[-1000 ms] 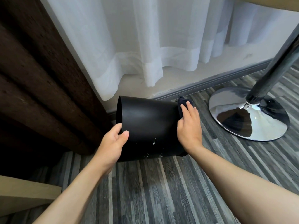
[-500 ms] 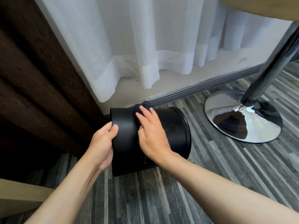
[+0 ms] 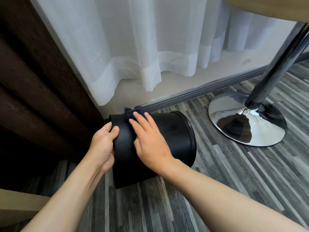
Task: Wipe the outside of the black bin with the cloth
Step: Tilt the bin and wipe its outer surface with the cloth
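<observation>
Floor-laid black bin smooth, matte.

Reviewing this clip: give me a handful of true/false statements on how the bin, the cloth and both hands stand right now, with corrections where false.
1. The black bin lies tipped on its side on the floor. True.
2. The right hand presses the cloth flat against the bin's outer wall. True.
3. The left hand rests on the floor, clear of the bin. False: it grips the bin's left end, thumb on the wall.
4. The cloth is white. False: it is dark blue.
5. A chrome table base stands to the bin's right, apart from it. True.
</observation>
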